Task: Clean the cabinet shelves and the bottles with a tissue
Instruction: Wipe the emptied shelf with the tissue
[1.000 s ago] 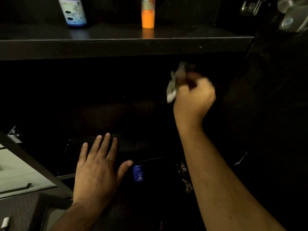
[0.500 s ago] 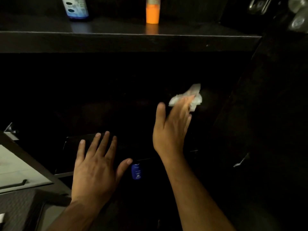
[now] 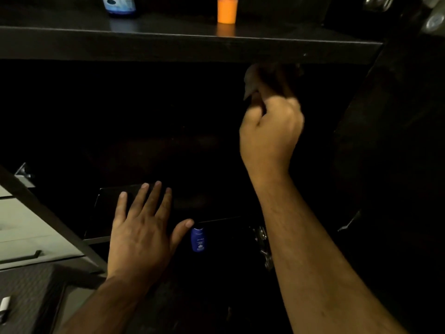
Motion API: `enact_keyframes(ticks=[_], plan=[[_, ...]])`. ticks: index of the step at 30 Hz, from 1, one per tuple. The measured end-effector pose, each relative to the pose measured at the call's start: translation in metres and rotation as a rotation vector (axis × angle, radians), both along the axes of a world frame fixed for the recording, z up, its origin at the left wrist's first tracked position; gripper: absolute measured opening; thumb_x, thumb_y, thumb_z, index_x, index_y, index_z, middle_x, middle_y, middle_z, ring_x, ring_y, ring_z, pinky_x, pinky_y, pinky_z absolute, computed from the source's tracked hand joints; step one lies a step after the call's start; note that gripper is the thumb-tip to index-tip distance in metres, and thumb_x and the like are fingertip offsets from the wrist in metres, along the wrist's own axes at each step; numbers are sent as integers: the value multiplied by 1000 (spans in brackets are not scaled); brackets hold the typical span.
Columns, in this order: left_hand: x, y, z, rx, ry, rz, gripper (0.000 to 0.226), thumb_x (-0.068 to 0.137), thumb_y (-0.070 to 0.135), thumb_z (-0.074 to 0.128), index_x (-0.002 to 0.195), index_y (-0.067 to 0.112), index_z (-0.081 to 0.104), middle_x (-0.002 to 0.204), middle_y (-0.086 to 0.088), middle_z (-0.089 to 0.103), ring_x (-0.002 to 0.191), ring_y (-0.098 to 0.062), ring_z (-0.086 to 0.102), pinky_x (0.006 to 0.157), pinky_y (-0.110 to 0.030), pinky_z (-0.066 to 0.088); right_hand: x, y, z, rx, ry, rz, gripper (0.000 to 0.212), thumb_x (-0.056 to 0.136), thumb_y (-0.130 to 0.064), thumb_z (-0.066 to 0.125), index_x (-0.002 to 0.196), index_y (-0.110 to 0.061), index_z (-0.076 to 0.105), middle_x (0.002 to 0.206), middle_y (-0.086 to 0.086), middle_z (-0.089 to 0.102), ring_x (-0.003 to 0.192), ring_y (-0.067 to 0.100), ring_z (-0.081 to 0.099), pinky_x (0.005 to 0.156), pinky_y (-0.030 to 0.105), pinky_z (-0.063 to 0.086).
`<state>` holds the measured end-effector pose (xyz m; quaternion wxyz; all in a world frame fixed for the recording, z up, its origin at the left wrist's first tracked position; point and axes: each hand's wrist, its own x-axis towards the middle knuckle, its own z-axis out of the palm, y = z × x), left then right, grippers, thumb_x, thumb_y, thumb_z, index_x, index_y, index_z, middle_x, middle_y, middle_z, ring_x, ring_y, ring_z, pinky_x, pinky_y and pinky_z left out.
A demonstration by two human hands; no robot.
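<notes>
The right hand (image 3: 271,131) is reaching up at one o'clock, fingers curling tight around the crumpled tissue (image 3: 251,80), which is sitting in deep shadow just under the front edge of the upper shelf (image 3: 168,47); whether it is touching the underside is too dark to tell. Down at seven o'clock the left hand (image 3: 139,235) is lying flat, fingers spread and straight, resting on the dark lower surface and gripping nothing. Just beside its thumb, a small blue bottle (image 3: 198,239) is standing. Up on the shelf, an orange bottle (image 3: 226,10) is standing at twelve o'clock, a white bottle with a blue base (image 3: 119,6) at eleven.
</notes>
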<state>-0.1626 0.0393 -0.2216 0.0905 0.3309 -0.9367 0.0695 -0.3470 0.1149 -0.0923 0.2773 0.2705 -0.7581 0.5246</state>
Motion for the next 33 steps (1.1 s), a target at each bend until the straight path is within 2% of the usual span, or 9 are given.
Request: enact_keyframes(ticks=[3,6,12,14,17,19,24,30,33], plan=[[0,0,-1,-6,6,-6,83,94,68,11,140,9,47,146,-13,43,141,-28,32,116,-53,18,-14,-4,-20,-99,172,-177,6,69,2,68,72,-3,68,83,13,64,80,31,63,72,33,51],[0,1,0,-3,10,-2,83,94,68,11,140,9,47,146,-13,44,142,-27,31,117,-53,17,-22,3,-52,13,55,-34,9,77,-2,71,81,-10,70,93,2,61,86,21,61,73,29,53],[-1,1,0,-5,20,3,82,94,68,13,139,9,48,145,-13,46,142,-28,31,117,-53,18,-16,11,-92,572,-193,-74,14,94,-15,59,97,-17,73,102,-3,70,85,15,65,62,32,57],[-1,1,0,-7,18,7,82,94,68,13,139,9,47,145,-12,45,142,-27,31,117,-54,18,-14,8,-86,488,-197,-70,13,92,-15,61,93,-20,73,99,-5,70,84,13,65,63,32,57],[-1,2,1,-5,27,11,82,94,68,13,140,9,47,146,-12,45,142,-27,31,116,-54,19,-15,8,-53,272,-233,-13,7,88,-16,66,90,-21,71,97,-4,67,79,8,58,64,8,45],[-1,2,1,-5,22,11,81,94,68,13,140,10,46,146,-12,45,142,-27,30,116,-54,19,-20,2,-19,187,-291,-3,9,86,-18,67,94,-16,71,94,-1,68,80,8,61,69,12,48],[-1,2,2,0,24,11,81,94,69,13,141,11,46,147,-12,44,143,-28,30,117,-54,18,-14,-12,33,-464,-478,245,17,98,-3,49,112,-4,58,87,-10,55,60,-21,52,63,0,41],[-1,2,1,-1,44,9,79,94,68,17,140,11,47,146,-13,45,142,-28,31,118,-52,16,-14,-16,0,-133,-135,85,16,83,-29,73,90,-15,72,84,-9,64,82,2,60,80,13,46],[0,3,1,0,43,16,80,94,68,15,141,11,47,146,-12,45,142,-28,31,118,-52,15,-12,-10,-42,-33,-102,60,22,77,-25,78,87,-8,70,89,1,61,77,7,54,67,8,39]])
